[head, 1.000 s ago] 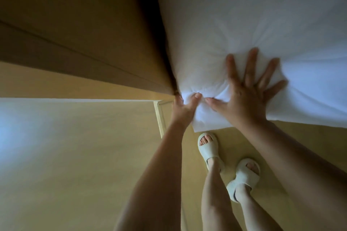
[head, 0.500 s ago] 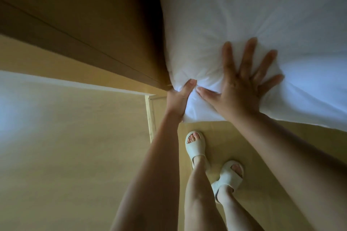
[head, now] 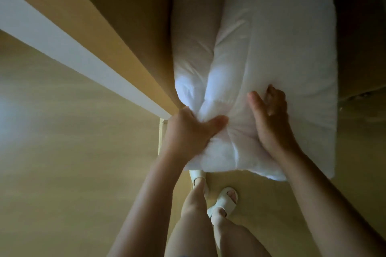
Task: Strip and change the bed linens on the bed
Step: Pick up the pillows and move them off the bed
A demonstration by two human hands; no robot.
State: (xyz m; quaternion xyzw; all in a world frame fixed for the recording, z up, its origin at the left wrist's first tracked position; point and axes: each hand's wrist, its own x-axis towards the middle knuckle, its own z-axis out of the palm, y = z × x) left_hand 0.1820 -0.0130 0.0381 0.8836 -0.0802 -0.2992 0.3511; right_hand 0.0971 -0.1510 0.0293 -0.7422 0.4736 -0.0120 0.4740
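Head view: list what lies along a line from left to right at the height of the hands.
Left to right: pale tan surface → left hand, gripping a bunched fold → white bedding between the hands → right hand → more of the same bedding → dark brown surface.

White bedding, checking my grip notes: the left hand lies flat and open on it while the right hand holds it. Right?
No. The head view shows the left hand gripping a bunched fold of the white bedding, thumb curled round it, not flat. The right hand does hold it.
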